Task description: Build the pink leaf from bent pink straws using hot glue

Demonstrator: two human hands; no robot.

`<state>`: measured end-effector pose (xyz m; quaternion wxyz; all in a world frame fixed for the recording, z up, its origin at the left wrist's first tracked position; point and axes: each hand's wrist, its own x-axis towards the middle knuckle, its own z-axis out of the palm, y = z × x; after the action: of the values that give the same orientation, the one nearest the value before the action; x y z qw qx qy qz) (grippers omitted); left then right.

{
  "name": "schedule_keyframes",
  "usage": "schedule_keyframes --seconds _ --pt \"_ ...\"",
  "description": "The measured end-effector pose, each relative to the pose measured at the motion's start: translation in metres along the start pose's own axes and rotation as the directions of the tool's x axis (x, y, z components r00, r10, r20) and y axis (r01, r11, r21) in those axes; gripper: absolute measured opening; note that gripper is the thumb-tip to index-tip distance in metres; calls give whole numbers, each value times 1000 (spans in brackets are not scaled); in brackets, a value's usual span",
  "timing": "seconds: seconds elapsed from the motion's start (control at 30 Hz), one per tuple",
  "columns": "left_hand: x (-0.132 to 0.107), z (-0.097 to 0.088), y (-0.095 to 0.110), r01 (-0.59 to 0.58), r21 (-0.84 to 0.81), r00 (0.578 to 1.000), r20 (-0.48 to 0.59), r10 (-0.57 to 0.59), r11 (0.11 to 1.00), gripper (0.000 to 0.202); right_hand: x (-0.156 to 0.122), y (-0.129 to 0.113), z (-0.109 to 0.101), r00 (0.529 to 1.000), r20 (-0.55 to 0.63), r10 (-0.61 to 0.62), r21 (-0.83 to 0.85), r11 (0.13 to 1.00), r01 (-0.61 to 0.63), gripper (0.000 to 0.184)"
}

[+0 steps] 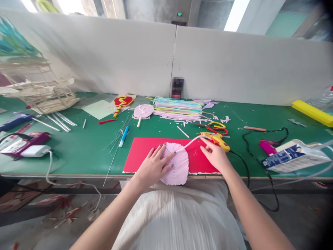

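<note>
A round pink disc (179,170) made of side-by-side fuzzy strips lies on a red board (140,149), overhanging the table's front edge. My left hand (156,163) rests flat on its left half, fingers spread. From the disc's upper right a loose pink pipe cleaner (193,140) curves up and to the right. At the far end of it, my right hand (214,154) has thumb and fingers bent close around the strip. Just beyond that hand is a yellow glue gun (221,143), partly hidden, with red-and-yellow scissors (217,127) behind it.
Bundled coloured pipe cleaners (179,109) lie at the back beside a small pink fan shape (143,111). A blue pen (124,136) and thin wires are left of the board. A purple power strip (26,144) stands left, a carton (293,158) right.
</note>
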<state>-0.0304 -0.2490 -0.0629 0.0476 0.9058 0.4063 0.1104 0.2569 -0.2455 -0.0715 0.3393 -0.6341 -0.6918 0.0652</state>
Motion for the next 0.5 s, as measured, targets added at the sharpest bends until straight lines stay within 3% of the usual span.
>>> schedule_keyframes --seconds 0.13,0.23,0.37,0.43,0.5 --pt "0 -1 0 -1 20 1000 20 0 1000 47 7 -16 2 999 -10 -47 9 999 47 49" --pt "1 -1 0 -5 31 1000 15 5 1000 46 14 -13 -6 992 -96 -79 -169 984 62 39" --pt "1 -1 1 -9 39 1000 9 8 999 46 15 7 -17 959 -267 91 -467 859 -212 29" --pt "1 -3 1 -11 38 1000 16 10 999 47 13 19 -18 926 -324 196 -528 774 -349 37" --pt "2 -5 3 0 25 1000 9 0 1000 51 12 28 -16 913 -313 262 -540 742 -398 46"
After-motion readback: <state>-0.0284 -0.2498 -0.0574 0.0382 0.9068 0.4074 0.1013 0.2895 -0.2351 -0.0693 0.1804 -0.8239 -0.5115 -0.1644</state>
